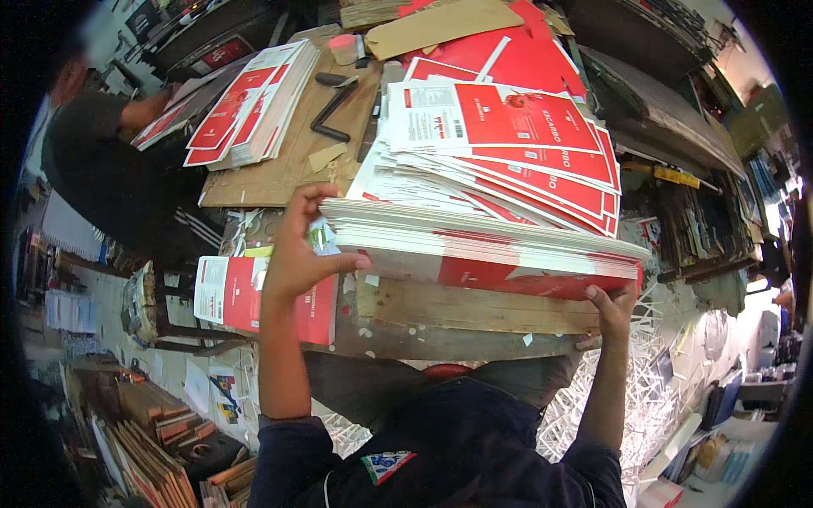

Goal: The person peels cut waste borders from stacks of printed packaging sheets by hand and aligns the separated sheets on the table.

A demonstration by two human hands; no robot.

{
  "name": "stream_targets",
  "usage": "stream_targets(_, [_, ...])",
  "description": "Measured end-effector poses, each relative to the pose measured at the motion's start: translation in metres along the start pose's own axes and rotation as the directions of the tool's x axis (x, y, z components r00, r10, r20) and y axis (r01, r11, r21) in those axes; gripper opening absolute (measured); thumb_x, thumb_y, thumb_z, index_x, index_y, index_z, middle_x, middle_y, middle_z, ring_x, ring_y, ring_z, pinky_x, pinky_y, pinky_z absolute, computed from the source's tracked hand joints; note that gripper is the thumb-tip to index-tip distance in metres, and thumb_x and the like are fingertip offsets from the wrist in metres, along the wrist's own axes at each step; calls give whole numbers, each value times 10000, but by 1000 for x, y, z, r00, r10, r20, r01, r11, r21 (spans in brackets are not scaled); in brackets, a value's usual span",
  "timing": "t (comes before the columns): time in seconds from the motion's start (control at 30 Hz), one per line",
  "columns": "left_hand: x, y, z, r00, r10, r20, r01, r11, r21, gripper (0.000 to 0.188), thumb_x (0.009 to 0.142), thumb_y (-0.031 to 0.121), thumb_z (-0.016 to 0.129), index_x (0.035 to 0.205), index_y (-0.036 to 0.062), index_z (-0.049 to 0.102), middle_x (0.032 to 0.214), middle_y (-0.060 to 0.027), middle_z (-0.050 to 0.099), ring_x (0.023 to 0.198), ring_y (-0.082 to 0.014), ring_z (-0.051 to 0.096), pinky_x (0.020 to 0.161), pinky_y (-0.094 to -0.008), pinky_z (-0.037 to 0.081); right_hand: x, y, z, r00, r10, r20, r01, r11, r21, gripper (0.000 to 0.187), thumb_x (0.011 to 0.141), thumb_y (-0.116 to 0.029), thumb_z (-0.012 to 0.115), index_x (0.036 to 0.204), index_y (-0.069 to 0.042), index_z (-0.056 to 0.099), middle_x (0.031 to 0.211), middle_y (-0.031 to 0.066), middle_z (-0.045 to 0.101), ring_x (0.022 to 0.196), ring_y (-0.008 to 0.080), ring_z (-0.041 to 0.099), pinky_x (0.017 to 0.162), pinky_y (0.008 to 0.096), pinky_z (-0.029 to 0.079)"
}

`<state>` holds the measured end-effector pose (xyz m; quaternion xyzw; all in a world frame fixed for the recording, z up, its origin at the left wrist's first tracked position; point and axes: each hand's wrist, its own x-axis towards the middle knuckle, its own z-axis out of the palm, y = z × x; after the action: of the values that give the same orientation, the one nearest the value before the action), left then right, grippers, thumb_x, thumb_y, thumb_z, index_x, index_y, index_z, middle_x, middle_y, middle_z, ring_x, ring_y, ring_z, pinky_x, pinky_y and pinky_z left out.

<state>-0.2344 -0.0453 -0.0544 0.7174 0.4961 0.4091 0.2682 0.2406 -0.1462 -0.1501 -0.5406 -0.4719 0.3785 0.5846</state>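
Between my two hands a thick stack of red and white printed sheets [483, 254] stands on its long edge on the worktable. My left hand [306, 245] grips its left end, thumb on the near face and fingers over the top corner. At the right end my right hand [614, 305] closes round the lower corner, its thumb on the front sheet; its other fingers are hidden behind. Just beyond the held stack lies a fanned, uneven pile of similar printed sheets [517, 118]. More printed sheets [237, 292] lie flat left of my left forearm.
A black-handled crank-shaped tool [332, 106] rests on the brown board [339, 161]. Another printed stack [262, 102] stands farther left, beside a person in dark clothes [118, 161]. A pink-lidded jar [343, 49] is at the back. White paper strips [584, 406] litter the floor.
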Motion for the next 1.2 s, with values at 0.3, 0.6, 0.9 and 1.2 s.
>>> stream_targets(0.3, [-15, -21, 19, 983, -138, 125, 185, 800, -570, 724, 654, 107, 953, 1273, 22, 587, 1199, -44, 662, 1155, -149, 594, 1039, -326, 452, -31, 13, -9, 970, -130, -204, 150, 985, 89, 815, 711, -285, 936, 1337, 28, 518, 1247, 111, 621, 1127, 226, 597, 994, 358, 466])
stream_targets(0.6, [-15, -21, 63, 998, -18, 55, 50, 754, -655, 1302, 550, 217, 994, 1588, 56, 226, 1581, -169, 374, 1454, -283, 371, 1196, -414, 304, -37, 13, -26, 986, 4, -166, 46, 954, 298, 994, 710, -350, 916, 1457, 36, 385, 1330, 160, 580, 1218, 268, 577, 1073, 406, 441])
stream_targets(0.9, [-17, -13, 69, 992, -127, 1, 80, 619, -781, 1139, 653, 423, 932, 1527, 15, 327, 1493, -175, 473, 1373, -268, 464, 1144, -411, 371, -14, -22, 8, 977, -12, -214, 94, 922, 376, 917, 786, -467, 832, 1450, 10, 417, 1431, 124, 502, 1340, 264, 478, 1142, 425, 364])
stream_targets(1.2, [-11, 17, 76, 906, -390, -166, 190, 723, -664, 622, 811, 343, 823, 1279, 48, 540, 1096, -43, 623, 881, -90, 589, 634, -231, 479, -6, -59, 9, 976, 22, -215, 12, 988, 154, 555, 911, -271, 689, 1357, 4, 507, 1285, 115, 594, 1229, 222, 549, 1090, 388, 395])
